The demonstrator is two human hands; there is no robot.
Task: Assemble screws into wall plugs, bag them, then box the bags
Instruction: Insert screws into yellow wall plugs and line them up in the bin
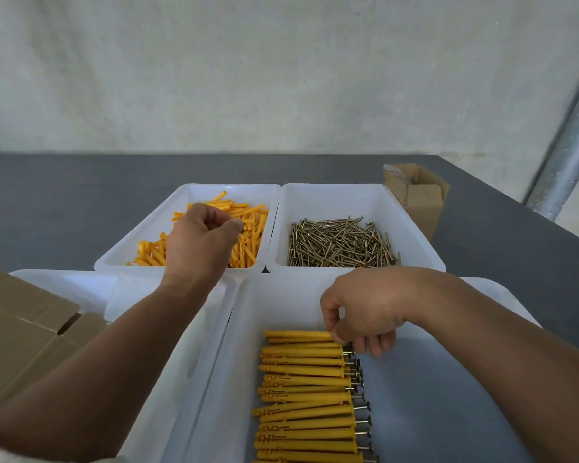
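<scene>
Presently: four trays (pixel 361 192), two boxes (pixel 422 202); right hand (pixel 368 309) fingers (pixel 376 349) pinch one assembled plug (pixel 298 334), left hand (pixel 198 238) fingers curled, hold unclear.

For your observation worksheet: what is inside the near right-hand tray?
A row of orange plugs with screws fitted, heads to the right. The right hand pinches the farthest plug, hiding its screw head.

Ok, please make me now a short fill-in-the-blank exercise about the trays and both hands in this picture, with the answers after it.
1. The left hand is over the far left white plastic tray, which holds loose orange plastic ____.
2. The far right white plastic tray holds a heap of metal ____.
3. The top screw-fitted orange plug of the row in the near tray is pinched by the ____.
Missing words: wall plugs; screws; right hand.
</scene>
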